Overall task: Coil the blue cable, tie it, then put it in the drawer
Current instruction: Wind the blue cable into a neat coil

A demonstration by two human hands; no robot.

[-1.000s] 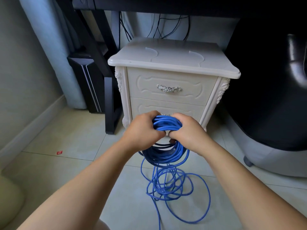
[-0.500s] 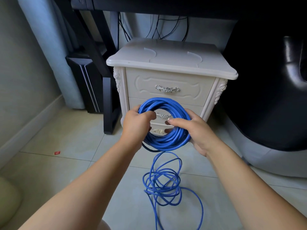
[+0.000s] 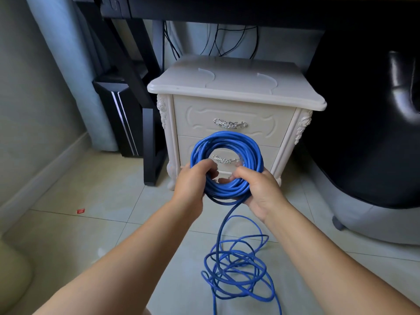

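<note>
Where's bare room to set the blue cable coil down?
Free: the cream nightstand's flat top; the pale floor tiles on the left, between the wall skirting and black desk leg, bar a small red scrap. Crowded: the floor in front of the nightstand, covered by loose blue cable loops.

The pale tiled floor [image 3: 68,235] carries a cream two-drawer nightstand [image 3: 227,87] on carved feet, with a black desk leg [image 3: 150,155] just to its left and a black computer tower [image 3: 118,114] behind that. Loose loops of the blue cable [image 3: 237,267] lie tangled on the tiles in front of the nightstand. A small red scrap [image 3: 80,211] lies well off to the left.
</note>
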